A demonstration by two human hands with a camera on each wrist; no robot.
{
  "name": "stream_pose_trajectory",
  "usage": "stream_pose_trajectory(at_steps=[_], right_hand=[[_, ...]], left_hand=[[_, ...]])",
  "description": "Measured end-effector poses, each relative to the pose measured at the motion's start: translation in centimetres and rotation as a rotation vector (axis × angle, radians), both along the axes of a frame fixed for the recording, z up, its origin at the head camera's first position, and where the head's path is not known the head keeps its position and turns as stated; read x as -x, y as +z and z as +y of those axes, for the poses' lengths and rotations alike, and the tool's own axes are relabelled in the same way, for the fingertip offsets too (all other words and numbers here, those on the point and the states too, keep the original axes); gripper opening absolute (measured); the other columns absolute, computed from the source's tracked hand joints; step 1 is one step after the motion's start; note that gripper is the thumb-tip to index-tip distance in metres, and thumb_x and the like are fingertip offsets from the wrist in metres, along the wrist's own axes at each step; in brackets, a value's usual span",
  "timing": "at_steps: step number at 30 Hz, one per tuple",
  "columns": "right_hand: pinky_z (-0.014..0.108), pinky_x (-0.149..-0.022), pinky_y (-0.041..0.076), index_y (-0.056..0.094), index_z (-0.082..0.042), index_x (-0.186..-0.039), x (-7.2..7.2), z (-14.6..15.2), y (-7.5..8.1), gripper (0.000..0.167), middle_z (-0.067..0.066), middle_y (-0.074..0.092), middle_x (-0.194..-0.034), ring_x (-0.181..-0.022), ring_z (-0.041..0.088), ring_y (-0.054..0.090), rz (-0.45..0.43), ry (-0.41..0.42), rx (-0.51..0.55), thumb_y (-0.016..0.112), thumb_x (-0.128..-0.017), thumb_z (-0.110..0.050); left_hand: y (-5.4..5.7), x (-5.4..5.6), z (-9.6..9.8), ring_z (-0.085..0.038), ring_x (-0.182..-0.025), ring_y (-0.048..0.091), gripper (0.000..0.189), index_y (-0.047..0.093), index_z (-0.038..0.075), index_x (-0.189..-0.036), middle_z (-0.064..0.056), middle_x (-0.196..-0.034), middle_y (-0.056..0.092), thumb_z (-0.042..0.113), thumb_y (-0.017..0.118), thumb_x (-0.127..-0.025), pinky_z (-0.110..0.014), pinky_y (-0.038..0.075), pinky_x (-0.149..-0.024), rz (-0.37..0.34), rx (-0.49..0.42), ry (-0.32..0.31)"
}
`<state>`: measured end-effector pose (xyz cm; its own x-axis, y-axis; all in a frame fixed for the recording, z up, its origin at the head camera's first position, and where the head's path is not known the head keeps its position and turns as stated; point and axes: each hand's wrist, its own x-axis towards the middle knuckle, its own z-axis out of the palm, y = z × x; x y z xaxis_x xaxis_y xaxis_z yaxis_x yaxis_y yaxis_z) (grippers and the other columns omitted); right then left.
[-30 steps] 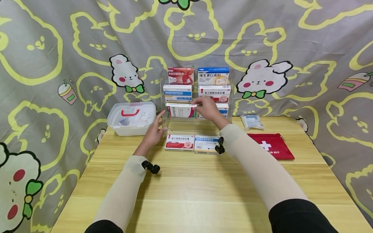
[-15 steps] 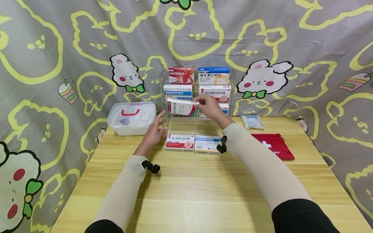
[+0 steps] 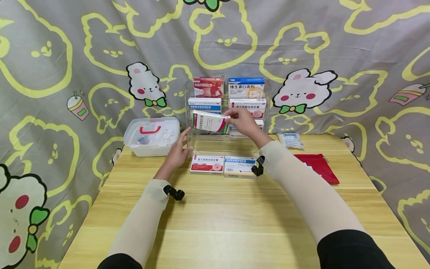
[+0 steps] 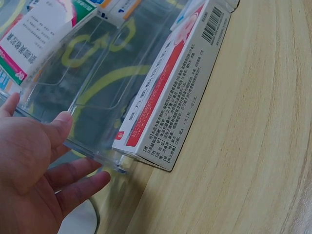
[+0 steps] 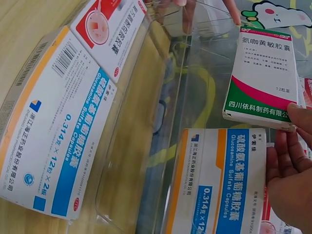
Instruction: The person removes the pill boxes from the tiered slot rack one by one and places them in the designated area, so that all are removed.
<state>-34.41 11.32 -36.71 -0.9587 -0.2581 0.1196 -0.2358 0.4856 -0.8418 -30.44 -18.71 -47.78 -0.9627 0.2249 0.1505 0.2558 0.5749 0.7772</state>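
My right hand (image 3: 244, 122) pinches the right end of a white medicine box (image 3: 209, 121) with green and magenta trim. The box is tilted, in front of the lower left place of a clear display rack (image 3: 221, 139). In the right wrist view, thumb and fingers hold the box's corner (image 5: 263, 73). My left hand (image 3: 177, 152) is at the rack's left side, its fingers extended; a fingertip appears to touch the rack's edge. Other medicine boxes stand in the rack, among them a red box (image 3: 208, 88) and a blue-and-white box (image 3: 246, 89) on top.
A red-and-white box (image 3: 206, 164) and a blue-and-white box (image 3: 239, 167) lie before the rack. A lidded plastic case (image 3: 152, 138) with a red handle stands left. A red first-aid pouch (image 3: 322, 168) and a small white packet (image 3: 290, 141) lie right, on the wooden table (image 3: 215, 224).
My right hand has raised the white-and-green medicine box out of its lower left place and tilted it, its right end lower. The left hand has stayed at the rack's side.
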Motion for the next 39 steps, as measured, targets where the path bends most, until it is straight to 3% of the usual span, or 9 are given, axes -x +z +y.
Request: stream_pose_trajectory(at_steps=[11, 21, 25, 32, 39], right_hand=[[0.037, -0.084, 0.051, 0.071, -0.006, -0.120, -1.2, 0.2, 1.0, 0.021, 0.011, 0.065, -0.111, -0.101, 0.024, 0.058, 0.023, 0.035, -0.004, 0.070, -0.100, -0.011], [0.039, -0.084, 0.055, 0.072, -0.007, -0.123, -3.6, 0.8, 1.0, 0.026, 0.011, 0.067, -0.116, -0.105, 0.026, 0.062, 0.021, 0.075, -0.038, 0.072, -0.099, -0.013], [0.038, -0.083, 0.054, 0.072, -0.007, -0.123, -5.0, 1.1, 0.6, 0.026, 0.010, 0.067, -0.115, -0.102, 0.026, 0.062, 0.032, 0.083, -0.046, 0.072, -0.099, -0.015], [0.039, -0.083, 0.054, 0.073, -0.008, -0.122, -7.4, 1.7, -0.8, 0.024, 0.010, 0.066, -0.111, -0.100, 0.026, 0.063, 0.027, 0.110, -0.041, 0.072, -0.099, -0.015], [0.041, -0.088, 0.055, 0.074, -0.008, -0.122, -8.9, 2.3, -2.3, 0.025, 0.010, 0.068, -0.119, -0.101, 0.025, 0.062, 0.017, 0.118, -0.037, 0.072, -0.098, -0.014]], left_hand=[[0.0, 0.0, 0.0, -0.036, -0.145, 0.045, 0.088, 0.010, 0.055, -0.159, -0.022, -0.162, 0.037, 0.005, 0.058, -0.104, -0.028, 0.048, -0.054, -0.003, -0.024, -0.008], [0.0, 0.0, 0.1, -0.037, -0.146, 0.043, 0.089, 0.010, 0.054, -0.160, -0.019, -0.165, 0.034, 0.004, 0.058, -0.104, -0.032, 0.053, -0.058, -0.005, -0.031, -0.011], [0.1, 0.0, 0.1, -0.038, -0.146, 0.043, 0.089, 0.009, 0.052, -0.161, -0.018, -0.165, 0.033, 0.004, 0.058, -0.104, -0.038, 0.057, -0.062, -0.005, -0.019, -0.007], [0.1, 0.1, 0.0, -0.042, -0.145, 0.043, 0.087, 0.011, 0.042, -0.164, -0.023, -0.167, 0.027, -0.001, 0.056, -0.104, -0.031, 0.051, -0.055, 0.007, -0.015, -0.016], [0.0, 0.1, 0.0, -0.039, -0.144, 0.046, 0.082, 0.013, 0.034, -0.165, -0.026, -0.161, 0.038, 0.006, 0.059, -0.103, -0.032, 0.051, -0.056, 0.022, -0.008, -0.013]])
